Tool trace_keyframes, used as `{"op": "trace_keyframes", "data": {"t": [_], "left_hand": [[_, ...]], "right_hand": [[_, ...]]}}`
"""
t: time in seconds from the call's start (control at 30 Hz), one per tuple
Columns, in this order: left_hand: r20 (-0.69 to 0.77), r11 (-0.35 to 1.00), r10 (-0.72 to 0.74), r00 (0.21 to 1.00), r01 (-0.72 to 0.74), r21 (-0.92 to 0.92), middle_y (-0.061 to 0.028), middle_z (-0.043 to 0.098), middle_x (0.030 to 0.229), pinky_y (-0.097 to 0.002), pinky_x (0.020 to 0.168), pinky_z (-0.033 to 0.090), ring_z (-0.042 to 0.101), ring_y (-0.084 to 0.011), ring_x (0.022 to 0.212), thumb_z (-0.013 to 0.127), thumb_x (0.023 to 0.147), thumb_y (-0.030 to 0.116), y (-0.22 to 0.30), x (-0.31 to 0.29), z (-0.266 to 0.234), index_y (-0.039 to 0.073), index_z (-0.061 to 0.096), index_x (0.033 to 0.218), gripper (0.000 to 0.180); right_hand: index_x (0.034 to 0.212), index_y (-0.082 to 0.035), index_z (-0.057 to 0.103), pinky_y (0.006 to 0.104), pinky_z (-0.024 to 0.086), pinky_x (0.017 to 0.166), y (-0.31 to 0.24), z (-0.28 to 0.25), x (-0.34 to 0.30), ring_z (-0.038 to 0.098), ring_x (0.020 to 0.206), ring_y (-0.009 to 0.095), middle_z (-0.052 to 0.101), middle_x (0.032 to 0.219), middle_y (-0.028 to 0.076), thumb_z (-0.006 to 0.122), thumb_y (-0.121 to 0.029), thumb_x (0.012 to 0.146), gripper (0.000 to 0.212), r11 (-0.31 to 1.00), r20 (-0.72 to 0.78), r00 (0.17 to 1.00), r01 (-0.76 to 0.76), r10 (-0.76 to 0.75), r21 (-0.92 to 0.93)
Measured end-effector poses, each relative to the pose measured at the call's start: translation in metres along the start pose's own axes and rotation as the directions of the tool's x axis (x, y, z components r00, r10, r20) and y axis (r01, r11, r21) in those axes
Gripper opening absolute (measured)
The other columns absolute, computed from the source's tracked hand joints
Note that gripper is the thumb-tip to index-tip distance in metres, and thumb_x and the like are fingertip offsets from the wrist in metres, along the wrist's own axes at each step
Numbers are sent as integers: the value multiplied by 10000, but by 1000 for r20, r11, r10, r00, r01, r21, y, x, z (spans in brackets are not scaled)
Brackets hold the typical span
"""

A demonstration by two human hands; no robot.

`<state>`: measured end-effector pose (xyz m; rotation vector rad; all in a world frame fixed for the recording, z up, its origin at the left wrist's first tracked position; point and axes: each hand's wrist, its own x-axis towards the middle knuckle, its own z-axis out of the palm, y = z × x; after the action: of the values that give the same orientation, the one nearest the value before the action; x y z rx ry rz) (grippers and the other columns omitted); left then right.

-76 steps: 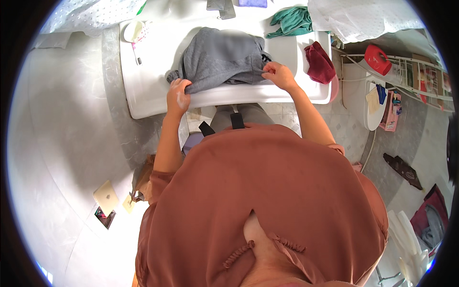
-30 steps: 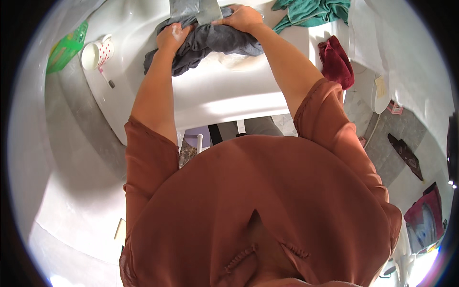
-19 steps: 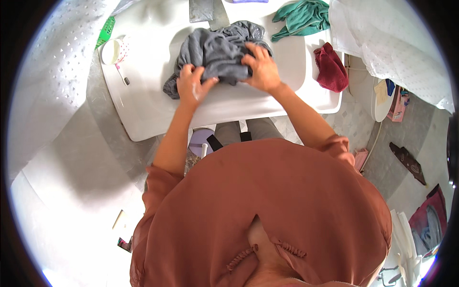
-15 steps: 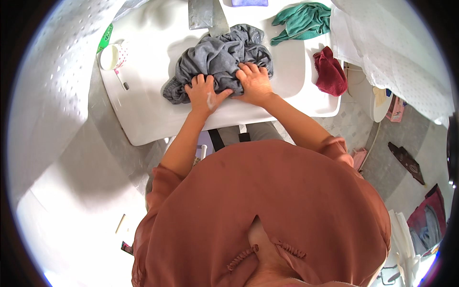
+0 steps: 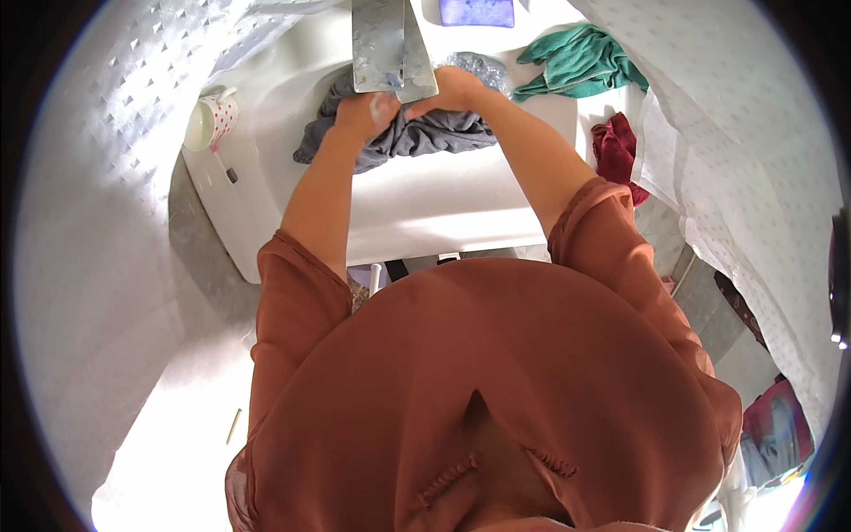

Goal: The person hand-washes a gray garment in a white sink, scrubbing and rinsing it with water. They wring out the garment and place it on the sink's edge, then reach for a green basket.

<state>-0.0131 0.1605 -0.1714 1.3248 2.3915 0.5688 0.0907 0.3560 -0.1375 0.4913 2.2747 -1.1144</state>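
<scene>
Both hands are on a crumpled gray garment [image 5: 430, 140] in a white basin [image 5: 434, 213], close to each other, beneath 2 overlapping gray metal plates [image 5: 378, 44]. The left hand [image 5: 362, 115] bears down on the left part of the cloth, with a white smear of foam [image 5: 380, 108] on its back. The right hand [image 5: 456, 90] lies at the far side of the cloth, its thumb stretched toward the left hand. Plates and folds hide most of the fingers, so whether either hand is gripping or only pressing cannot be told.

The garment is bunched into many folds and spreads to the left and right past the hands. On the basin's left side stands a white mug [image 5: 206, 124] with red dots, and just below it lies a slim pink stick [image 5: 225, 164] with a dark end. At the far edge is a purple block [image 5: 477, 12]. Right of the garment, well apart from the hands, lie a rumpled green cloth [image 5: 581, 69] and, nearer the person, a dark red cloth [image 5: 616, 152]. White curtains [image 5: 753, 133] hang on both sides. The person wears a loose reddish-brown top [image 5: 496, 337].
</scene>
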Motion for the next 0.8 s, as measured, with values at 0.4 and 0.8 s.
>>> {"op": "trace_keyframes", "data": {"t": [0.4, 0.8], "left_hand": [[-223, 988, -123, 967, 140, 62, -190, 616, 662, -461, 595, 481, 620, -383, 650, 641, 840, 494, 59, -57, -14, 46, 620, 659, 484], [-94, 554, -381, 920, 145, -820, 70, 301, 594, -265, 486, 219, 253, -50, 572, 665, 899, 154, 62, -205, -111, 61, 383, 606, 417]], "right_hand": [[1065, -97, 617, 388, 452, 910, -34, 75, -90, 598, 1058, 297, 660, 1064, 123, 791, -542, 608, 661, 991, -594, 801, -129, 77, -46], [1117, -4, 591, 321, 484, 804, -14, 125, -181, 637, 880, 209, 667, 920, 141, 757, -444, 769, 585, 742, -326, 886, -30, 329, 669]]}}
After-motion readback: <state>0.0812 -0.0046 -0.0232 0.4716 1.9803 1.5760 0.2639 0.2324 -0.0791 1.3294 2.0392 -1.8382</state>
